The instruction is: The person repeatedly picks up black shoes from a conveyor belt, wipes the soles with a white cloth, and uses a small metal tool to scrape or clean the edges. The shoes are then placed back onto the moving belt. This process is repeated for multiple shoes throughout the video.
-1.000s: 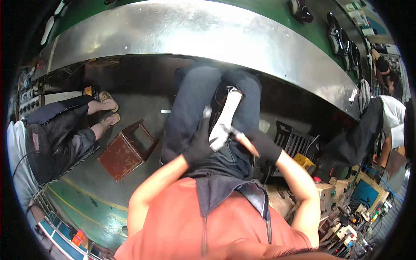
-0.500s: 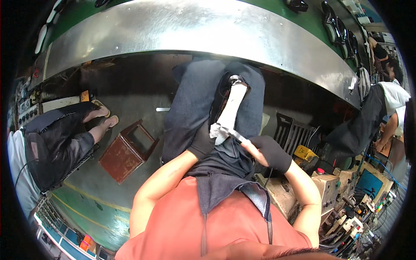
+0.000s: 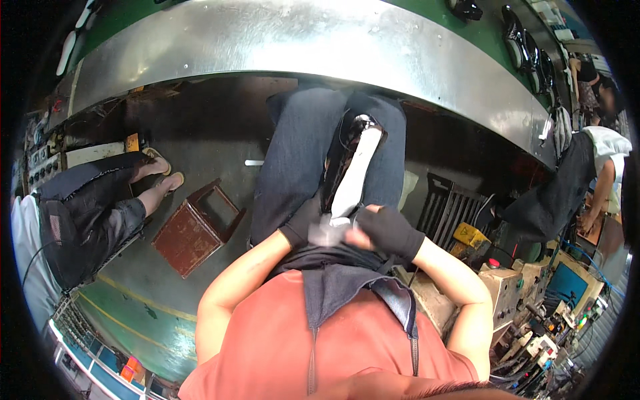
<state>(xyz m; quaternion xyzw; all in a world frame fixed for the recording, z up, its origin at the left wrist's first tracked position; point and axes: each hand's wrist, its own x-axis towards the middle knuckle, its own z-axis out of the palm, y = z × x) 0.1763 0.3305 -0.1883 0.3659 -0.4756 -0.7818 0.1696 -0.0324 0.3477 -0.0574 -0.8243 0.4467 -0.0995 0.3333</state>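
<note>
A glossy black shoe lies sole-up across my lap, its long white sole facing me. At the shoe's near end, my left hand in a dark fingerless glove is closed round its side; most of those fingers are hidden. My right hand, in a black fingerless glove, is closed beside the near end of the sole, with bare fingertips bent inward. A whitish blurred shape shows between the two hands; motion smears it, and what the right hand grips cannot be made out.
Ahead runs a metal bench edge, with black shoes on the green surface behind. A brown wooden stool stands left, near a seated person. Machinery and another person are at right.
My right hand has moved left and nearer to my body, bringing it beside the left hand. The whitish shape has shifted toward me and blurred. The shoe has stayed nearly in place.
</note>
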